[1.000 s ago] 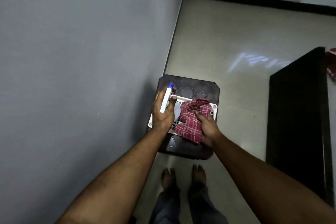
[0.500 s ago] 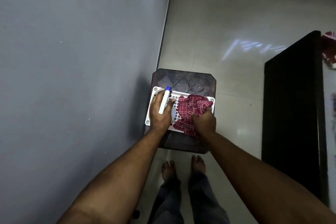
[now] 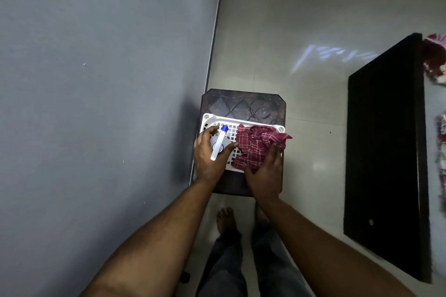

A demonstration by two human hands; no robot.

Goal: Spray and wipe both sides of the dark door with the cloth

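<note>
Head view: left hand [image 3: 207, 161] curls loosely round the spray bottle [image 3: 218, 146] in the white basket [image 3: 241, 120]; right hand [image 3: 265, 173] lies nearly flat on the checked cloth [image 3: 255, 147] there. The dark door [image 3: 383, 152] stands well right of the basket. So slack a hold could let the bottle topple.

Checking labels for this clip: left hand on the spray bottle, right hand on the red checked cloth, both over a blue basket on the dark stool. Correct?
The basket is white, not blue. The head view shows the left hand on the spray bottle and the right hand on the red checked cloth, both over it on the dark stool.
</note>
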